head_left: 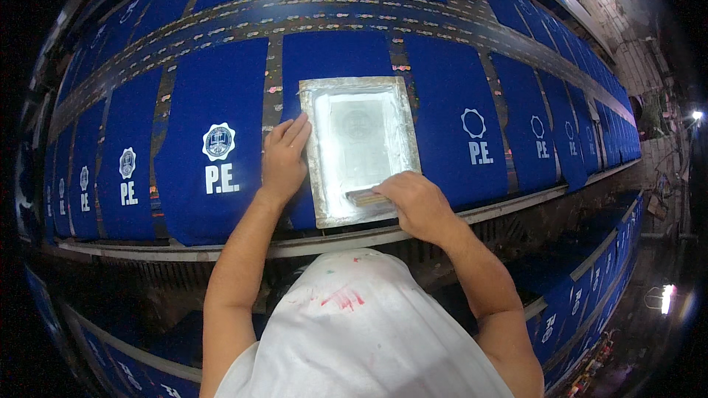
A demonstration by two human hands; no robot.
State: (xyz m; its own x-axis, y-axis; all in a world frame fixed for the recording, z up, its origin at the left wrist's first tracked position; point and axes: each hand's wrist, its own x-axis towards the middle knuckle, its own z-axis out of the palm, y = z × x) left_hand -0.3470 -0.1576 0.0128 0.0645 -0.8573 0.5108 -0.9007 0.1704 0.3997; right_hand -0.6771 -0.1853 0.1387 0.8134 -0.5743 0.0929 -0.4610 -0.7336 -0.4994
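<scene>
The right hand (419, 206) is closing around one end of a flat squeegee (365, 197), fingers and thumb gripping its right side, while the squeegee's other end is pointing left of the grip. The squeegee is lying on the mesh (359, 133) of a printing screen, close to the screen's near edge, with a narrow strip of mesh and frame (411, 125) running between it and that edge. Ahead of the grip, pale mesh is stretching away toward the far edge, giving the longest open run; just right of the grip, the right side of the frame is leaving little room.

Left of the grip, across the mesh, the left hand (286, 158) is resting against the frame's left edge with its fingers extending forward; whether its thumb is hooking the edge I cannot tell. Beneath the screen a blue cloth (335, 51) is showing past the far edge. Right of the grip, beyond a narrow gap, another blue cloth (450, 74) is bearing a white scalloped ring and lettering. Nearer the body than the grip, the table's pale rail (295, 250) is running crosswise, just short of the white shirt (361, 324).
</scene>
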